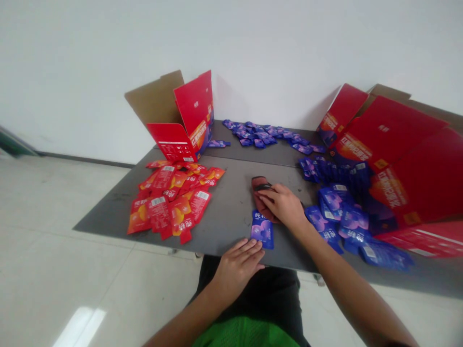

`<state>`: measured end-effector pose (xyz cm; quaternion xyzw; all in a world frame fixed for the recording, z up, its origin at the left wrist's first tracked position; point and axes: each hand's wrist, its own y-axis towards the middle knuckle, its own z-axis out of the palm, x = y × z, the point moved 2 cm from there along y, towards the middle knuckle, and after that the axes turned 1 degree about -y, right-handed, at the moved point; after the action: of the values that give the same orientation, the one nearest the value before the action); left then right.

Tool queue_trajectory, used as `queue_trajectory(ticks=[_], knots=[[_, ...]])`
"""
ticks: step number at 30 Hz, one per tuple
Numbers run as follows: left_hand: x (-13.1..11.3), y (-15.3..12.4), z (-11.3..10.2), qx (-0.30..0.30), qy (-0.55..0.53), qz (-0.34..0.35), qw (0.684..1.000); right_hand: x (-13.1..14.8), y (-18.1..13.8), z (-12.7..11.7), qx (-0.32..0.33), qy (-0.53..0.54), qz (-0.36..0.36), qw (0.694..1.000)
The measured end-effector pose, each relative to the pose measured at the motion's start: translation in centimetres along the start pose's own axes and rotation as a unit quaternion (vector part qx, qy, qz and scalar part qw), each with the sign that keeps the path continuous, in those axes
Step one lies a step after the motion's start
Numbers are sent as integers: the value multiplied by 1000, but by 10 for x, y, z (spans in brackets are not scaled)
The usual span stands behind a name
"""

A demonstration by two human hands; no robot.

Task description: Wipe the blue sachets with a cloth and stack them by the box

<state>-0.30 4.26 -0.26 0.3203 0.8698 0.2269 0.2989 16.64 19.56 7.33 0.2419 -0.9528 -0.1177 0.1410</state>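
Observation:
A purple-blue pouch [262, 231] lies flat near the front edge of the table. My left hand [241, 262] rests palm down at the pouch's lower left corner, its fingers stretched out and touching it. Bunched under my right hand [284, 203] is a reddish-brown cloth [260, 185] with a dark band. The fingers of that hand are closed on the cloth, which meets the pouch's upper edge. Part of the cloth is hidden beneath the hand.
Red-orange pouches [170, 200] are piled at the left, before an open red carton [170, 137]. More purple pouches [338, 212] are heaped at the right, beside tipped red cartons [390, 144]. Small purple sachets [253, 131] lie along the back of the grey table [231, 193], near the wall.

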Motion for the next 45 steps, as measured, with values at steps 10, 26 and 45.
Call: queue_trajectory(ticks=[10,26,45], knots=[[-3,3,-3,16,-11,-11,1000,23,-35,18,48,38,-29,998],[-2,3,-6,30,-7,-7,1000,22,-38,18,44,29,13,999],[-3,7,-11,3,3,17,1000,-8,-5,10,14,10,91,996]])
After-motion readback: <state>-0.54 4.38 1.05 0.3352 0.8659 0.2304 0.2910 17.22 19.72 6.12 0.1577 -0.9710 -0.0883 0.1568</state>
